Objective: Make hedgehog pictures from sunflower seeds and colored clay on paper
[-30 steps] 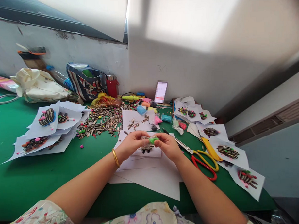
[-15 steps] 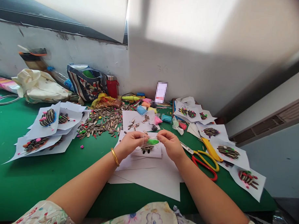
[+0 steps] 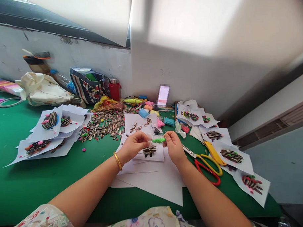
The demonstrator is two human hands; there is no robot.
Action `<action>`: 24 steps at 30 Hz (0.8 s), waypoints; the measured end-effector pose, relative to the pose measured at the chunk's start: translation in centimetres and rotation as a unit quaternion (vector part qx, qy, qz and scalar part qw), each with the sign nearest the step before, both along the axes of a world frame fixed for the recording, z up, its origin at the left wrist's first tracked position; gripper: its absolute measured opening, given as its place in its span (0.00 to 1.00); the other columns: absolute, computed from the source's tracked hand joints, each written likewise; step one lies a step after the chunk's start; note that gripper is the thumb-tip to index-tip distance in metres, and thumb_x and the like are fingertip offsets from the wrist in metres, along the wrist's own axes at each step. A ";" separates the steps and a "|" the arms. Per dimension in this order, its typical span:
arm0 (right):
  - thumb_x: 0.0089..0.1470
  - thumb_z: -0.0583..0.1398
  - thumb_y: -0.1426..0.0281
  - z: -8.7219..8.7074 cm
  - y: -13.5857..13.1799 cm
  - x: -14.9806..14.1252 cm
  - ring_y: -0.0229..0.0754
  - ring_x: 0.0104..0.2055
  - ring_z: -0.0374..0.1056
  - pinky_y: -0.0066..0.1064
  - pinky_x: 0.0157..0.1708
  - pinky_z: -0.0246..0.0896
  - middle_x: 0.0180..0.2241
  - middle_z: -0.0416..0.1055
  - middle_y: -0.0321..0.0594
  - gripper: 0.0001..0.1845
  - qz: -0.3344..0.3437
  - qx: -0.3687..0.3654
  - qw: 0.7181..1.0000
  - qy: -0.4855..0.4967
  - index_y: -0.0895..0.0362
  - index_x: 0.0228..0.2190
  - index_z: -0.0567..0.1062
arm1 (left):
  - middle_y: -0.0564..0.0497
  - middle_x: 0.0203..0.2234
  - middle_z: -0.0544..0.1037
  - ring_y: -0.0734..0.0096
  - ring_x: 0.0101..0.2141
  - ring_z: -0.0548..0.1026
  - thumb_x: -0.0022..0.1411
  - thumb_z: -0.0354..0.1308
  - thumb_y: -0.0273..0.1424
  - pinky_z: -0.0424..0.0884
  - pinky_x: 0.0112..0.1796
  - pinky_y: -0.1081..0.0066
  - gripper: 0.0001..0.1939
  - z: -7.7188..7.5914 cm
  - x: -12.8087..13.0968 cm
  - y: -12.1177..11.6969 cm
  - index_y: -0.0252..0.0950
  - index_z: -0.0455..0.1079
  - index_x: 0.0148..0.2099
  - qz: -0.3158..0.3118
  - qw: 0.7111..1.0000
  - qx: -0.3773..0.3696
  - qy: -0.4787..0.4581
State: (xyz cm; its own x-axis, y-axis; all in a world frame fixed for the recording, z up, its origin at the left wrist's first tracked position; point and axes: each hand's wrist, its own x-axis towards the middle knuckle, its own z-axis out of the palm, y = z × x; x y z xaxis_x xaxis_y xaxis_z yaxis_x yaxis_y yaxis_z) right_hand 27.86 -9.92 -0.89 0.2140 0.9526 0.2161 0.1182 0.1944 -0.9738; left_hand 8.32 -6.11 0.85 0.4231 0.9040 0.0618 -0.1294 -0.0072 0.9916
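Observation:
Between my two hands is a small clear plastic bag with green modelling clay (image 3: 158, 140) in it. My left hand (image 3: 135, 145), with a gold bangle at the wrist, pinches the bag's left end. The fingers of my right hand (image 3: 174, 146) are closed on its right end. Just below lies a white card (image 3: 156, 157) bearing a hedgehog shape made of sunflower seeds (image 3: 149, 150), partly covered by my left fingers. Loose white sheets (image 3: 166, 184) lie under the card. Behind my hands, another sheet (image 3: 131, 118) carries several seeds.
Sunflower seeds (image 3: 102, 125) are heaped at the back left. Finished seed pictures lie stacked at left (image 3: 42, 130) and along the right (image 3: 242, 143). Scissors (image 3: 208, 167) and a yellow cutter (image 3: 214, 152) sit beside my right forearm. Clay packets (image 3: 169, 121), a red flask (image 3: 114, 90) and bags (image 3: 89, 84) line the wall.
My right hand has shifted slightly right and the bag has been drawn out between my hands. The green clay now sits a little higher and farther right, uncovering more of the seed hedgehog.

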 end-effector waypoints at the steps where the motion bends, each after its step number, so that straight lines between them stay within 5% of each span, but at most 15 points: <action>1: 0.61 0.55 0.55 0.0 0.0 0.0 0.36 0.24 0.62 0.28 0.27 0.60 0.23 0.62 0.30 0.15 0.001 0.001 1.000 -0.001 0.53 0.33 0.66 | 0.50 0.33 0.78 0.70 0.33 0.74 0.46 0.71 0.33 0.72 0.36 0.69 0.13 -0.1 0.0 0.0 0.34 0.72 0.32 0.005 1.000 0.004 0.018; 13: 0.62 0.53 0.59 0.5 -0.7 -0.4 0.37 0.24 0.63 0.29 0.26 0.59 0.22 0.63 0.31 0.12 -0.014 0.007 0.995 -0.096 0.53 0.33 0.66 | 0.47 0.32 0.81 0.68 0.31 0.76 0.51 0.68 0.34 0.73 0.36 0.67 0.19 -0.9 0.0 0.1 0.36 0.79 0.47 -0.102 0.992 -0.045 0.061; 19: 0.61 0.53 0.62 0.8 -0.9 -0.5 0.36 0.22 0.57 0.28 0.24 0.53 0.21 0.60 0.29 0.09 -0.067 0.021 0.985 -0.157 0.53 0.31 0.65 | 0.51 0.27 0.76 0.70 0.30 0.72 0.51 0.66 0.34 0.67 0.31 0.72 0.07 0.0 0.1 -0.3 0.36 0.79 0.31 -0.047 0.984 0.093 0.144; 24: 0.61 0.53 0.63 0.5 -1.0 -1.1 0.36 0.22 0.58 0.28 0.23 0.54 0.21 0.60 0.29 0.08 -0.016 0.012 0.991 -0.130 0.53 0.32 0.65 | 0.53 0.23 0.71 0.72 0.27 0.68 0.56 0.64 0.34 0.63 0.29 0.73 0.09 -0.1 0.3 -0.7 0.37 0.76 0.26 -0.037 0.951 0.208 0.224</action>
